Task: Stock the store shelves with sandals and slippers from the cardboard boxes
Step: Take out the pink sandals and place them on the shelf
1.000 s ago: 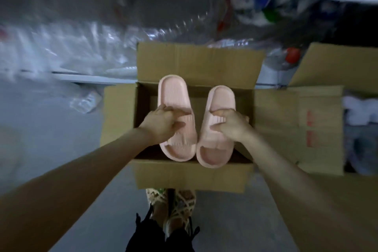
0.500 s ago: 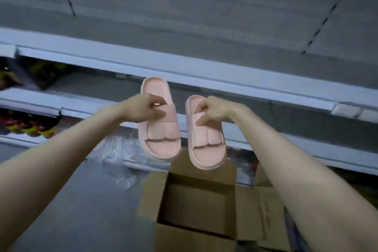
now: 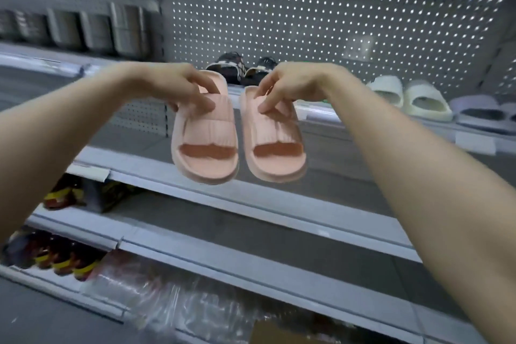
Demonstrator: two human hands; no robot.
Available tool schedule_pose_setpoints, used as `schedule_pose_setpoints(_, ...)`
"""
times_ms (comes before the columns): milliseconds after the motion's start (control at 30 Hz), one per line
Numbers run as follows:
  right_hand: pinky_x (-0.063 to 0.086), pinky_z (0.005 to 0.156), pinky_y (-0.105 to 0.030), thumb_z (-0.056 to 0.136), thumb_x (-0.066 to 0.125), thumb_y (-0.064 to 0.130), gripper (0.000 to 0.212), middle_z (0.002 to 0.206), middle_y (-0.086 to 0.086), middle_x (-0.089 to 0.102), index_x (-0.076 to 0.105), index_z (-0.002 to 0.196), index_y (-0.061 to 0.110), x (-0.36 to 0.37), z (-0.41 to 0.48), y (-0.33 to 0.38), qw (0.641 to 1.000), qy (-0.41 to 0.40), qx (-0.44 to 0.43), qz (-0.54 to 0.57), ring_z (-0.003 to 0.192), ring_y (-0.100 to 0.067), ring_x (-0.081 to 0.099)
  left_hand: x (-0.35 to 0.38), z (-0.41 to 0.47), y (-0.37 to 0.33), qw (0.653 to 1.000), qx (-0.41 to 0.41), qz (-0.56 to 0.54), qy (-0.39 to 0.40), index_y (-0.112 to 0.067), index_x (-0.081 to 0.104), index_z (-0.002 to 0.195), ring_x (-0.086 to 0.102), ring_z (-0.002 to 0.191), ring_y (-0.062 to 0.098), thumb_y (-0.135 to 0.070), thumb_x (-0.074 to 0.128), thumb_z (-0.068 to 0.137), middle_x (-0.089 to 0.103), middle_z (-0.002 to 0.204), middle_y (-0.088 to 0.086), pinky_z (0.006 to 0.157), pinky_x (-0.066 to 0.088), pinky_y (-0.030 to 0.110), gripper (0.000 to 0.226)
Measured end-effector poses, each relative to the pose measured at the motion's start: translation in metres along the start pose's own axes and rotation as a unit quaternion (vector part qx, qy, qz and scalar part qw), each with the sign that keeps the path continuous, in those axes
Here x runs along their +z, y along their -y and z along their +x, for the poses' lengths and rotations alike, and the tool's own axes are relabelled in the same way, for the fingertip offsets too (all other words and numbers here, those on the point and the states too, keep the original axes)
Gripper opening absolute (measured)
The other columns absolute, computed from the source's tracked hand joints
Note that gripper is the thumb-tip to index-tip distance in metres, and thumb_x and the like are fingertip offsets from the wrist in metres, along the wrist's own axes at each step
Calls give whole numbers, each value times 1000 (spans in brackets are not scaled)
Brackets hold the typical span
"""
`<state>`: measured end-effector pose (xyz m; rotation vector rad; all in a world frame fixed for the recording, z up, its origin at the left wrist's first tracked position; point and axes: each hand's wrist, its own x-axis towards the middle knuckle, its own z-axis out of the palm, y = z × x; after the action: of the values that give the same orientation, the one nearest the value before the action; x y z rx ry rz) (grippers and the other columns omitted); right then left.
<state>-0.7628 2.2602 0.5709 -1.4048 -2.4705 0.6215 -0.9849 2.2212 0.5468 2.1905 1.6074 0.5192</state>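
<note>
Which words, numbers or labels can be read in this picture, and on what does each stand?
No text is readable.
Shelf-edge tag, right: too blurred.
Shelf-edge tag, left: too blurred.
Pegboard card: too blurred.
Pink slippers: no print shows.

Pink slippers (image 3: 237,137) side by side, aloft
</note>
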Motion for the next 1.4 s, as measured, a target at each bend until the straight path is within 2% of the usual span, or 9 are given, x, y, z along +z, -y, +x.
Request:
schedule_pose_setpoints(233, 47, 57, -19, 82, 69, 14, 24, 101, 1, 63, 67, 105, 19, -15, 101, 61, 996, -91, -4, -4, 87, -15, 59, -93, 54, 72, 1000, 12, 15, -25, -31, 61, 105, 60, 91, 19, -19, 55, 92, 61, 95, -3, 82, 51, 40, 19)
schedule_pose_setpoints(367, 49, 69, -24, 85, 64, 12, 27, 114, -3, 61, 65, 111, 15, -17, 169, 89, 991, -134, 9, 18, 101, -20, 59, -142, 93, 117, 998, 4, 50, -29, -35, 54, 113, 55, 102, 22, -20, 50, 94, 58, 105, -3, 92, 45, 43, 24)
schedule_pose_setpoints(600, 53, 87, -37, 82, 63, 13, 33, 117, -7, 62, 64, 115, 7, -17, 284, 121, 986, -165, 33, 12, 95, -19, 61, -195, 162, 191, 998, 9, 68, -10, -30, 53, 124, 50, 108, 24, -16, 46, 95, 53, 116, 1, 95, 41, 43, 34)
schedule_pose_setpoints(800, 42, 101, -53, 78, 65, 13, 47, 131, -17, 55, 58, 124, 3, -11, 357, 131, 983, -175, 59, 15, 120, -27, 53, -218, 215, 243, 999, 12, 33, -1, -32, 61, 107, 53, 104, 23, -16, 47, 93, 59, 105, -4, 93, 44, 45, 26)
schedule_pose_setpoints(933, 45, 100, -51, 79, 64, 13, 43, 130, -17, 55, 59, 121, 1, -10, 390, 123, 979, -181, 88, 22, 110, -23, 57, -222, 246, 258, 1000, 25, 10, 1, -33, 65, 100, 54, 97, 20, -16, 47, 92, 60, 108, 0, 91, 44, 43, 26)
schedule_pose_setpoints(1067, 44, 73, -34, 83, 64, 15, 27, 110, -12, 57, 52, 106, 7, -10, 408, 106, 977, -174, 119, 18, 88, -24, 53, -217, 271, 268, 999, 35, -1, 0, -31, 64, 104, 54, 98, 20, -17, 47, 92, 59, 114, 1, 90, 44, 41, 25)
schedule_pose_setpoints(1233, 49, 84, -37, 79, 67, 18, 25, 112, -10, 61, 52, 97, 11, -10, 418, 92, 974, -177, 138, 30, 97, -23, 60, -212, 291, 270, 999, 43, -4, -13, -29, 61, 112, 50, 105, 18, -17, 47, 92, 56, 115, -2, 79, 44, 31, 27)
schedule_pose_setpoints(1300, 48, 78, -35, 79, 68, 19, 21, 107, -10, 61, 54, 92, 11, -11, 421, 90, 974, -171, 143, 29, 94, -25, 61, -212, 296, 271, 999, 41, -7, -18, -31, 61, 106, 49, 103, 16, -17, 48, 92, 55, 114, -3, 84, 44, 34, 24)
schedule_pose_setpoints(1400, 50, 89, -40, 81, 67, 20, 27, 115, -13, 61, 56, 102, 8, -10, 424, 88, 975, -161, 151, 25, 104, -30, 62, -211, 301, 274, 999, 34, -8, -12, -32, 61, 105, 49, 109, 18, -18, 48, 91, 55, 118, -2, 92, 43, 40, 23)
